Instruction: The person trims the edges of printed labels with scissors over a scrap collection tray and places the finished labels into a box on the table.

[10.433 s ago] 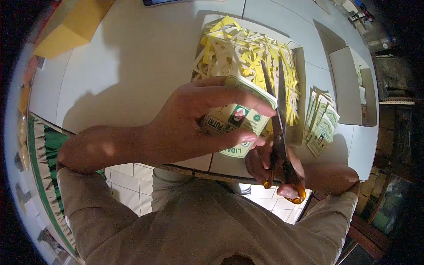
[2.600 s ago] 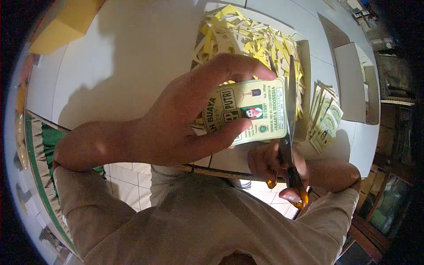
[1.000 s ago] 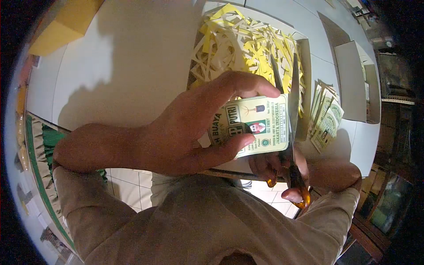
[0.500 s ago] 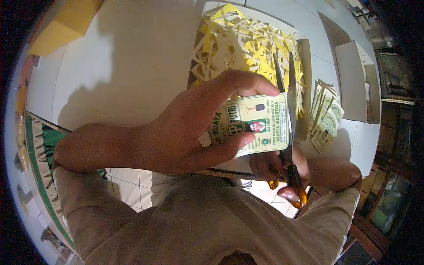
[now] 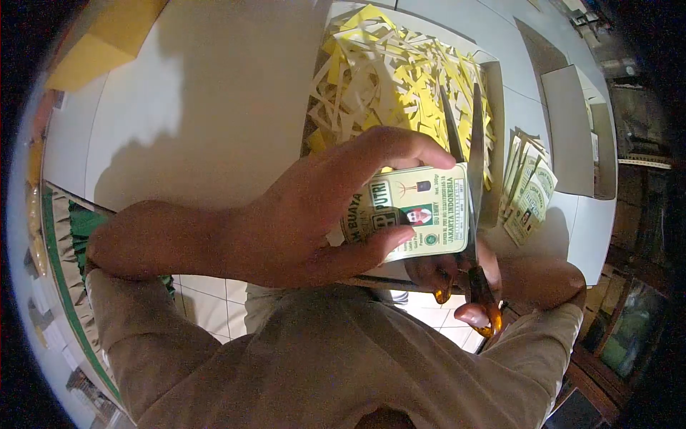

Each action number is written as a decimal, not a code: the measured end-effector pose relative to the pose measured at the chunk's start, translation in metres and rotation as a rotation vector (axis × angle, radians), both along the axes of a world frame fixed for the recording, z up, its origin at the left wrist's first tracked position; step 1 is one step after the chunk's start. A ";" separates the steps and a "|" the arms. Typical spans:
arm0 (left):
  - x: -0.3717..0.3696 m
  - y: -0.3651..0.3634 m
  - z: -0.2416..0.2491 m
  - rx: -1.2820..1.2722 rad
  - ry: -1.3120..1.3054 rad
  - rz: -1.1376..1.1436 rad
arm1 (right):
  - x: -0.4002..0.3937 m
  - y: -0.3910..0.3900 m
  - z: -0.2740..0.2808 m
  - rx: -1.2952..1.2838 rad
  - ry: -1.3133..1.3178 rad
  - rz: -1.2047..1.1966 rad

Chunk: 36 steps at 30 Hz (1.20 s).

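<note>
A pale green printed label is pinched between the thumb and fingers of my left hand, its printed face up. My right hand is closed on the amber handles of a pair of scissors. The scissor blades stand apart and point away from me, one blade running along the label's right edge. Part of my right hand is hidden under the label. Beyond my hands lies a heap of yellow and white paper strips in a shallow box.
Several cut labels lie in a loose pile right of the strip box. An open grey-white box stands at the far right. A yellow box sits at the far left of the white table.
The label and my left fingers have shifted slightly toward me. The scissor blades are spread a little wider, and the handles have moved slightly right.
</note>
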<state>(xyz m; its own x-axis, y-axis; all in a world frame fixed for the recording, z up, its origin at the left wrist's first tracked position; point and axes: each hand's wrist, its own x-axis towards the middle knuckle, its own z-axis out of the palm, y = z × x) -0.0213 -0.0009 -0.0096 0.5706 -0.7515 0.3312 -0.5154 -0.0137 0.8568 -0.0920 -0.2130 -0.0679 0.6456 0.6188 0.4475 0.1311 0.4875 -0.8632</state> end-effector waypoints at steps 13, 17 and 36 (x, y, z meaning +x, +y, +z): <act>0.005 0.001 0.000 -0.023 0.041 0.002 | 0.000 -0.002 0.013 -0.042 0.185 0.027; 0.009 0.002 0.003 -0.012 0.068 -0.020 | 0.000 -0.004 0.009 -0.025 0.211 0.061; 0.017 0.005 -0.004 -0.066 0.051 0.024 | 0.000 -0.001 0.007 0.105 0.322 0.081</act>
<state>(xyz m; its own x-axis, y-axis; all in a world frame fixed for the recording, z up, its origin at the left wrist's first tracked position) -0.0039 0.0041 -0.0140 0.6055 -0.7149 0.3497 -0.4717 0.0315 0.8812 -0.0925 -0.2136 -0.0613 0.7147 0.6353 0.2926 -0.1831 0.5737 -0.7983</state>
